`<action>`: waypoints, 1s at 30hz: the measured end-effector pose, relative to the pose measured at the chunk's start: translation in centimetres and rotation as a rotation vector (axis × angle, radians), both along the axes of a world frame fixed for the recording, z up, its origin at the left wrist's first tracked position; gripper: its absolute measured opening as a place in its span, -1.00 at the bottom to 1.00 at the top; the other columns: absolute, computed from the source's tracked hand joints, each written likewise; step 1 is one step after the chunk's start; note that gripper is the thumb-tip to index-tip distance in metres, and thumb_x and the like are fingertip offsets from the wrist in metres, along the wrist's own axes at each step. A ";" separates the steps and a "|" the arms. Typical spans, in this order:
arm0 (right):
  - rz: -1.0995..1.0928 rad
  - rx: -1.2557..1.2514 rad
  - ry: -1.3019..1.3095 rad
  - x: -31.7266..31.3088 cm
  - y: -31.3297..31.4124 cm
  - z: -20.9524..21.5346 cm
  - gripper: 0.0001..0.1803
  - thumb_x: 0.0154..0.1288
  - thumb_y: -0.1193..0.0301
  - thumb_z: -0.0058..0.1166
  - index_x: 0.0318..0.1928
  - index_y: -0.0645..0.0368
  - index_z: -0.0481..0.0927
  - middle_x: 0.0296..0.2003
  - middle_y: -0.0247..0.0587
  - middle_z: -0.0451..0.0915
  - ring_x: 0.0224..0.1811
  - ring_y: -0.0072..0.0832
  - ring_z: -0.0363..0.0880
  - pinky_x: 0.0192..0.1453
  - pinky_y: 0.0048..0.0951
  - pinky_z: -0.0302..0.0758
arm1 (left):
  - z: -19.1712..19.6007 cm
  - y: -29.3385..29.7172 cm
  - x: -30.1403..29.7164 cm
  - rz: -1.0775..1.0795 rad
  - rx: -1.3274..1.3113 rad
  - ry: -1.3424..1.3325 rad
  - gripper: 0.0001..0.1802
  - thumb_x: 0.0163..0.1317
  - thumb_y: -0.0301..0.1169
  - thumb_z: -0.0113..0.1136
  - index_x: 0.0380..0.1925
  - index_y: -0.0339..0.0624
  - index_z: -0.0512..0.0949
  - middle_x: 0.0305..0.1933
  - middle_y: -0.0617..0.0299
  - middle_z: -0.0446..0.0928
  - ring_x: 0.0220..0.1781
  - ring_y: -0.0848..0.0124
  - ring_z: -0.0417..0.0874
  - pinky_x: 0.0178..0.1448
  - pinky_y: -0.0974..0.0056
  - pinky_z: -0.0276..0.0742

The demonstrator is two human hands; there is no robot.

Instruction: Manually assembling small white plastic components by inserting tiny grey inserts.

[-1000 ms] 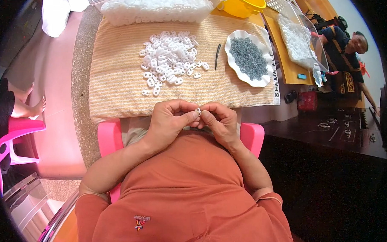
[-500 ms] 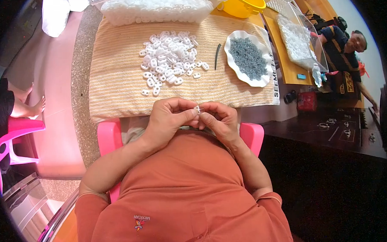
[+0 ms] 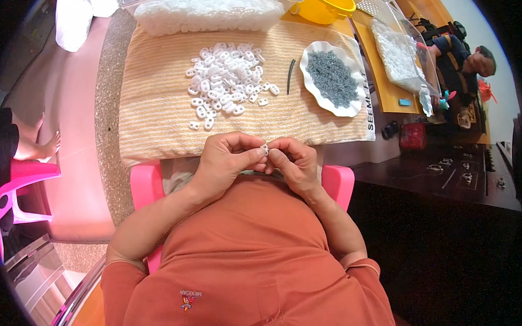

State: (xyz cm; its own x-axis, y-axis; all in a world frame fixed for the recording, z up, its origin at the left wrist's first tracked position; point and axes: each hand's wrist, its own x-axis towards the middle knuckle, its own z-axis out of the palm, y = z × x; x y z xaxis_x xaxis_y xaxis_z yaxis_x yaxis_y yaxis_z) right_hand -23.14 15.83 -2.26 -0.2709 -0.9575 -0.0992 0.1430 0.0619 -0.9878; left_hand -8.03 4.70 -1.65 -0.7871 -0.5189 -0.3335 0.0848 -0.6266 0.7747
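Note:
Close to my belly, just off the table's near edge, both hands meet at a small white plastic piece with holes [image 3: 266, 149]. My left hand [image 3: 231, 159] pinches it between thumb and fingers. From the other side, the closed fingertips of my right hand [image 3: 296, 163] press at the same piece; whether they also hold something smaller is hidden. Beyond the hands, a heap of white two-holed plastic pieces [image 3: 223, 78] lies on the striped cloth [image 3: 155, 97]. A wavy-rimmed white plate [image 3: 349, 110] of small grey parts [image 3: 331, 74] stands to its right, with a thin black stick [image 3: 291, 77] between.
A clear bin [image 3: 210, 15] of white pieces stands at the far edge beside a yellow basket [image 3: 323, 4]. On the right are another clear bin [image 3: 396, 52], a blue block [image 3: 405, 102] and a co-worker [image 3: 455, 58]. A pink stool [image 3: 31, 177] is at left.
My hands stay together, with the white piece turned slightly between the fingertips. At right, the co-worker's outstretched arm has drawn in toward their body.

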 end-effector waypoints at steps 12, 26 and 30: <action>-0.049 0.002 0.074 0.6 -0.3 0.3 -0.86 0.39 0.51 -0.02 -0.18 0.34 0.55 -0.40 -0.30 0.61 -0.39 -0.64 0.55 -0.28 -0.61 0.53 | 0.5 0.0 -0.2 0.018 0.013 0.016 -0.83 0.23 -0.55 0.19 -0.21 -0.43 0.55 -0.31 0.12 0.61 -0.35 0.45 0.65 -0.20 0.42 0.63; -0.155 0.107 0.301 -1.6 -0.5 3.6 -0.82 0.32 0.58 0.06 -0.08 0.35 0.53 -0.36 -0.24 0.59 -0.42 -0.58 0.57 -0.30 -0.57 0.56 | 0.4 -0.2 0.1 0.045 0.070 0.040 -0.83 0.21 -0.53 0.23 -0.21 -0.33 0.55 -0.32 0.17 0.62 -0.33 0.47 0.66 -0.17 0.41 0.64; -0.361 -0.166 0.333 -3.7 -1.8 6.1 -0.83 0.32 0.55 0.07 -0.09 0.34 0.54 -0.42 -0.28 0.54 -0.50 -0.61 0.52 -0.29 -0.47 0.61 | 0.5 -0.3 0.3 0.047 0.088 0.031 -0.82 0.22 -0.54 0.21 -0.18 -0.36 0.54 -0.28 0.15 0.61 -0.28 0.46 0.65 -0.15 0.37 0.67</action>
